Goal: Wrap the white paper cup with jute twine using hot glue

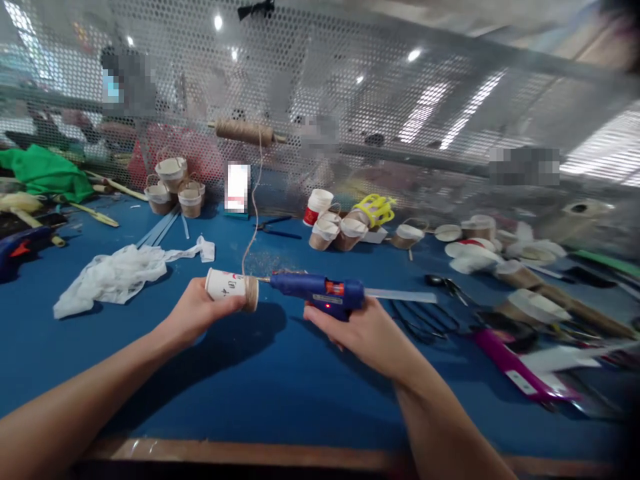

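Note:
My left hand (200,308) grips a white paper cup (225,285) lying on its side in the air above the blue table. Twine is wound round the cup's right end, and a strand (253,213) runs up from it to a twine spool (244,131) on a rod at the mesh panel. My right hand (353,327) is closed round the handle of a blue hot glue gun (316,292), whose red light is lit. The gun's nozzle (262,279) points left, at the wound twine; whether it touches cannot be made out. A clear glue stick (400,295) sticks out of its back.
Twine-wrapped cups (175,185) stand at the back left, more cups (345,230) at the back centre. White gauze (117,275) lies left, pliers (277,230) behind. A black cable (423,320), scissors (447,287) and a purple-handled tool (517,367) lie right. A perforated panel (350,87) bounds the table.

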Demonstrator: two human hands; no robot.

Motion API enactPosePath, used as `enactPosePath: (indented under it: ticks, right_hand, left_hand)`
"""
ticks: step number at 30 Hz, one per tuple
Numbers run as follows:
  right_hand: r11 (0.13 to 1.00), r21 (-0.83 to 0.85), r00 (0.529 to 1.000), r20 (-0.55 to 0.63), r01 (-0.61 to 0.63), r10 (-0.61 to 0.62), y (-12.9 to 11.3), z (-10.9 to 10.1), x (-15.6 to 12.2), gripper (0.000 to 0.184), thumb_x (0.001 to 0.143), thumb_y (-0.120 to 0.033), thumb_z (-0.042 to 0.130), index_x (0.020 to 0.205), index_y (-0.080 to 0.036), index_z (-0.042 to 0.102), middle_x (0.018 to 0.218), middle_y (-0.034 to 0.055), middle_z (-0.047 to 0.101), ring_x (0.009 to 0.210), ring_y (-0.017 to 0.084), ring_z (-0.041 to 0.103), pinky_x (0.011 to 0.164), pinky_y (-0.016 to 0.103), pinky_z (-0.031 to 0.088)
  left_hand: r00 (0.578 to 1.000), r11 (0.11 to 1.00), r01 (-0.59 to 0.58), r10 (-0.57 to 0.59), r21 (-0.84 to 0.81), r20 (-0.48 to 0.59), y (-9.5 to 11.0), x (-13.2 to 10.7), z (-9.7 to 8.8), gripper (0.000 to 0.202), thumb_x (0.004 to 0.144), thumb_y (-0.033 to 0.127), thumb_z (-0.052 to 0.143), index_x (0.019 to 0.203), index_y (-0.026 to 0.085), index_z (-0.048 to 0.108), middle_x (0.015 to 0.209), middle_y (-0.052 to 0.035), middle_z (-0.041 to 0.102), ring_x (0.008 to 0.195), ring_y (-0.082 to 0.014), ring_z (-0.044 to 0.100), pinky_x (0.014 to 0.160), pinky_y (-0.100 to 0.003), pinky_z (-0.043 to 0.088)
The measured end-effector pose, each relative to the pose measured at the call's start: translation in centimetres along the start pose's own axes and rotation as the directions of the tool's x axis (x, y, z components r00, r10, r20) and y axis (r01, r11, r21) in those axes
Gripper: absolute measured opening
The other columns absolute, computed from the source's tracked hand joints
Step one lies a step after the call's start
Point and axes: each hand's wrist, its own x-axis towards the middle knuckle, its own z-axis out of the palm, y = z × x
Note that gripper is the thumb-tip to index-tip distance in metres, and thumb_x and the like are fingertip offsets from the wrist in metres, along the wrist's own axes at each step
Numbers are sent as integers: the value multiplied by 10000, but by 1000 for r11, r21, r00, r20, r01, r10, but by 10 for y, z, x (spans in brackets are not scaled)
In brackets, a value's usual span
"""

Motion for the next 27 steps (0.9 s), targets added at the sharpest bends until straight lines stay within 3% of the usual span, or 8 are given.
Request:
enactPosePath:
  ticks: [7, 18, 23, 27]
  right_hand:
    - [969, -242, 998, -40, 46, -57, 4, 6, -5, 193, 736, -371, 535, 718, -191, 604, 569, 0, 589, 562, 155, 554, 547, 273, 439]
    - [935, -344, 992, -59, 81, -107, 5, 6, -6, 208, 695, -414, 519, 739, -235, 617, 798, 50, 655, 790, 238, 606, 753, 375, 471]
    - [931, -363, 994, -82, 42, -76, 4, 7, -6, 220, 689, -408, 520, 765, -227, 619, 787, 59, 655, 754, 239, 613, 699, 369, 491]
    - [941, -325, 991, -59, 92, -117, 5, 9, -7, 159, 704, -373, 532, 707, -230, 602, 711, 27, 647, 674, 201, 607, 622, 311, 486]
  left_hand:
    - [999, 994, -9, 3, 112, 54, 6, -4, 2, 167, 529, 168, 691, 688, 117, 674, 600, -9, 654, 513, -98, 528, 483, -188, 396]
    - [999, 997, 36, -38, 66, 30, 4, -4, 3, 196, 511, 179, 699, 701, 131, 693, 634, -30, 673, 546, -133, 569, 531, -221, 437]
    - [999, 997, -5, 1, 78, 46, 3, -5, 4, 211, 523, 162, 695, 734, 145, 706, 643, -19, 684, 543, -125, 576, 519, -202, 444]
    - [1000, 994, -16, 14, 106, 27, 4, -6, 5, 202, 522, 160, 689, 723, 135, 702, 640, -25, 682, 545, -130, 579, 511, -202, 447]
